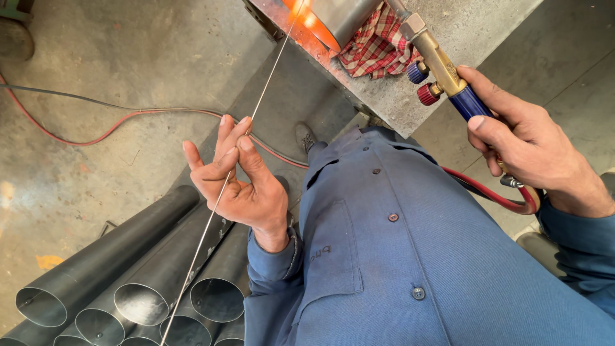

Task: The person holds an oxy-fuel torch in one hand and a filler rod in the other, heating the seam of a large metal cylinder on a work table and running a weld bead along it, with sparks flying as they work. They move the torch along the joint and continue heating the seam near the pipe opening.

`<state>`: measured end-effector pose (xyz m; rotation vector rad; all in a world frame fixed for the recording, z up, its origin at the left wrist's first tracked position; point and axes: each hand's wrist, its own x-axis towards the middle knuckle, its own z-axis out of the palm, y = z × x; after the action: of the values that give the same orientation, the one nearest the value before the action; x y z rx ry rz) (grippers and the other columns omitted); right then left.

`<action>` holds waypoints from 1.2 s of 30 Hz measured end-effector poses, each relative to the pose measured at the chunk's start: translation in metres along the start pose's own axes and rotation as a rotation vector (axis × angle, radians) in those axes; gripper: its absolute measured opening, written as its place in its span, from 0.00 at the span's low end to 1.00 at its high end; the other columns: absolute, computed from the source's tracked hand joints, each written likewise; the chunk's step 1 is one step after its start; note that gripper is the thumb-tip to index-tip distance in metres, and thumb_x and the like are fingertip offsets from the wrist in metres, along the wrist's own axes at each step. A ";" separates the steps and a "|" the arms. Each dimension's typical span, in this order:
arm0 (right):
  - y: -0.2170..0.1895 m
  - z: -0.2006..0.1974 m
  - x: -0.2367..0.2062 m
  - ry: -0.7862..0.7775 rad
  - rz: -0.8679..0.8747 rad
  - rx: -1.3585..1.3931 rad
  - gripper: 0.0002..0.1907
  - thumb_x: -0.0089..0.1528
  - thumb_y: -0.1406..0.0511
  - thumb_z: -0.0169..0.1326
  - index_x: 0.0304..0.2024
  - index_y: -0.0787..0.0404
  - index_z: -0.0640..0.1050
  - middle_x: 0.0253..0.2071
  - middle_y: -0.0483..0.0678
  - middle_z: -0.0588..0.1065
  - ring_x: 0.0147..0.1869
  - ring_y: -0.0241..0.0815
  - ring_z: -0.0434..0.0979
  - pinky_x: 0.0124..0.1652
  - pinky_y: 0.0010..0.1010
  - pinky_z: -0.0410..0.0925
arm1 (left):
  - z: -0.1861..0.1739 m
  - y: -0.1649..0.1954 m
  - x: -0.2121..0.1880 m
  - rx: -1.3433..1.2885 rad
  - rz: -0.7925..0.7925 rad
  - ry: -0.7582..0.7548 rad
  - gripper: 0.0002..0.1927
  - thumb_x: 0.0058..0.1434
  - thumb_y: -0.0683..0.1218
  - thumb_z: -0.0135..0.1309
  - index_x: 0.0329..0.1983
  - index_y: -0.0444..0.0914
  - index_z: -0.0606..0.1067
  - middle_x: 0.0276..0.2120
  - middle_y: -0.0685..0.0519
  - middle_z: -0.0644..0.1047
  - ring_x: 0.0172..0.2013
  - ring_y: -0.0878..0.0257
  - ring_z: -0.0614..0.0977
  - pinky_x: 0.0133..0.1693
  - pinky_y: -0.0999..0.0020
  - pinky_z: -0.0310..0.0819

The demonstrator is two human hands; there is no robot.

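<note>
My left hand [240, 182] pinches a long thin metal rod [269, 70] between thumb and fingers. The rod runs up to a glowing orange spot [307, 19] on a sheet-metal piece [339, 16] at the top, and down past the pipes below. My right hand [528, 144] grips the blue handle of a brass gas torch [442, 64] with a blue and a red valve knob. The torch points toward the glowing metal; its tip is out of view. Red and black hoses [493, 195] trail from the torch under my wrist.
A steel workbench [410, 96] carries a red checked cloth [378, 45]. Several dark sheet-metal pipes [122, 282] lie stacked on the concrete floor at lower left. A red and black hose pair [128, 118] crosses the floor. My shoe [306, 138] shows by the bench.
</note>
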<state>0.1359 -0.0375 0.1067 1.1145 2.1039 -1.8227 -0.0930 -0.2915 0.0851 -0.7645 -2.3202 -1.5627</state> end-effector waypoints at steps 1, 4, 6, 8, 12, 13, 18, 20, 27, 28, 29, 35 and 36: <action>0.000 0.000 0.000 -0.001 -0.003 0.004 0.36 0.68 0.65 0.44 0.81 0.52 0.59 0.26 0.44 0.67 0.20 0.30 0.65 0.22 0.24 0.65 | 0.000 0.000 0.000 -0.008 0.003 0.004 0.10 0.75 0.35 0.51 0.45 0.36 0.62 0.45 0.46 0.84 0.56 0.50 0.84 0.76 0.53 0.41; 0.001 0.000 0.000 -0.003 0.003 0.009 0.37 0.68 0.65 0.44 0.81 0.52 0.59 0.26 0.44 0.67 0.20 0.30 0.65 0.22 0.24 0.65 | 0.001 0.000 0.000 0.006 -0.001 -0.002 0.09 0.75 0.35 0.51 0.45 0.36 0.63 0.45 0.45 0.83 0.56 0.49 0.84 0.76 0.52 0.41; 0.001 0.000 0.001 0.000 0.011 0.010 0.37 0.69 0.65 0.44 0.82 0.52 0.59 0.26 0.44 0.67 0.20 0.31 0.65 0.22 0.24 0.65 | 0.001 0.000 0.000 0.010 0.001 -0.003 0.09 0.75 0.35 0.52 0.45 0.36 0.63 0.45 0.45 0.83 0.56 0.48 0.84 0.76 0.52 0.41; 0.002 0.001 0.001 0.003 0.026 0.013 0.37 0.69 0.65 0.44 0.82 0.51 0.59 0.26 0.44 0.67 0.20 0.31 0.65 0.22 0.24 0.65 | 0.001 0.000 0.000 -0.001 0.004 0.001 0.09 0.75 0.35 0.52 0.45 0.36 0.63 0.45 0.45 0.83 0.56 0.49 0.84 0.76 0.52 0.41; 0.002 0.000 0.001 -0.006 0.011 0.012 0.37 0.68 0.65 0.44 0.81 0.52 0.59 0.26 0.44 0.67 0.20 0.31 0.65 0.22 0.24 0.65 | 0.001 -0.002 -0.001 -0.002 0.005 0.000 0.09 0.76 0.35 0.51 0.45 0.37 0.62 0.45 0.46 0.84 0.57 0.50 0.84 0.76 0.52 0.41; 0.002 0.000 0.001 -0.009 0.009 0.014 0.37 0.68 0.65 0.44 0.81 0.52 0.59 0.26 0.44 0.67 0.20 0.31 0.65 0.22 0.24 0.65 | 0.002 -0.002 0.000 0.003 0.005 0.000 0.09 0.75 0.35 0.51 0.45 0.36 0.63 0.44 0.46 0.84 0.56 0.50 0.84 0.76 0.52 0.41; 0.002 -0.001 0.001 -0.015 0.017 0.023 0.37 0.68 0.65 0.44 0.81 0.52 0.59 0.27 0.44 0.67 0.20 0.31 0.65 0.22 0.24 0.65 | 0.003 0.000 0.002 -0.004 -0.005 -0.003 0.09 0.75 0.35 0.51 0.45 0.36 0.63 0.44 0.45 0.84 0.56 0.50 0.84 0.76 0.52 0.41; 0.002 -0.001 0.002 -0.016 0.010 0.022 0.37 0.68 0.65 0.44 0.82 0.52 0.59 0.27 0.44 0.68 0.20 0.30 0.65 0.22 0.23 0.65 | 0.004 -0.001 0.002 -0.019 0.002 -0.001 0.09 0.76 0.36 0.51 0.46 0.36 0.62 0.45 0.46 0.84 0.57 0.51 0.84 0.76 0.53 0.40; 0.002 0.000 0.000 -0.007 0.014 0.015 0.37 0.68 0.64 0.45 0.81 0.52 0.59 0.27 0.44 0.68 0.21 0.30 0.65 0.22 0.23 0.65 | 0.004 -0.002 0.001 -0.011 0.005 -0.005 0.08 0.75 0.35 0.52 0.45 0.36 0.64 0.45 0.45 0.83 0.56 0.49 0.84 0.76 0.52 0.41; 0.002 -0.001 0.001 -0.008 0.010 0.019 0.37 0.68 0.64 0.45 0.81 0.52 0.59 0.27 0.44 0.68 0.21 0.30 0.65 0.22 0.23 0.65 | 0.004 -0.001 0.001 -0.011 0.005 -0.007 0.08 0.75 0.35 0.52 0.46 0.36 0.64 0.45 0.45 0.83 0.56 0.49 0.84 0.76 0.52 0.41; 0.002 -0.001 0.001 -0.010 0.006 0.022 0.37 0.68 0.64 0.45 0.81 0.52 0.59 0.27 0.44 0.68 0.21 0.30 0.65 0.22 0.23 0.65 | 0.004 -0.001 0.001 -0.011 0.005 -0.009 0.08 0.75 0.35 0.52 0.46 0.36 0.64 0.45 0.45 0.83 0.56 0.49 0.84 0.76 0.53 0.41; 0.001 -0.003 0.001 -0.019 0.018 0.021 0.37 0.68 0.64 0.44 0.82 0.51 0.59 0.27 0.44 0.68 0.20 0.30 0.65 0.22 0.23 0.64 | 0.005 0.003 0.004 -0.030 0.002 -0.014 0.08 0.75 0.34 0.51 0.46 0.36 0.64 0.46 0.45 0.83 0.57 0.49 0.84 0.76 0.53 0.41; 0.001 -0.003 0.002 -0.021 0.021 0.020 0.37 0.68 0.64 0.44 0.82 0.51 0.58 0.27 0.44 0.68 0.20 0.30 0.65 0.21 0.23 0.64 | 0.005 0.003 0.004 -0.029 0.002 -0.014 0.08 0.75 0.34 0.51 0.46 0.36 0.64 0.45 0.45 0.83 0.57 0.49 0.84 0.76 0.53 0.41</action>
<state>0.1364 -0.0337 0.1059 1.1130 2.0590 -1.8421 -0.0945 -0.2845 0.0872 -0.7867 -2.3109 -1.5984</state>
